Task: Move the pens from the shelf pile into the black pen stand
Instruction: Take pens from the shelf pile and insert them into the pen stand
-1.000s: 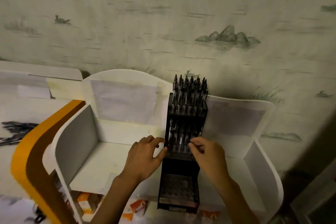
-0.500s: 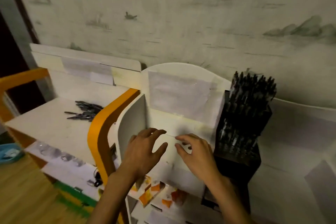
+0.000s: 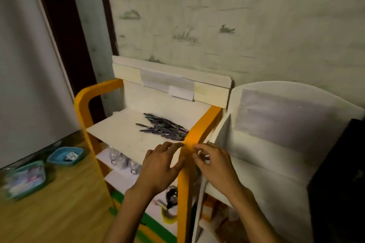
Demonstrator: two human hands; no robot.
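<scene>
A pile of dark pens [image 3: 165, 127] lies on the top board of the orange-framed shelf [image 3: 116, 134], near its right side. My left hand [image 3: 161, 165] hovers just in front of the pile, fingers spread, holding nothing. My right hand [image 3: 214, 163] is beside it, right of the orange frame post [image 3: 194, 136], fingers loosely curled and empty. Only a dark edge of the black pen stand [image 3: 343, 173] shows at the far right, on the white shelf [image 3: 262, 160].
Two teal trays [image 3: 65, 156] with small items sit on the wooden floor at the left. Lower boards of the orange shelf hold clear bulbs [image 3: 122, 161] and a dark jar [image 3: 171, 196]. A patterned wall stands behind both shelves.
The view has swung left from the pen stand to the pen pile. Both hands left the stand and travelled left with it, now reaching toward the orange shelf.
</scene>
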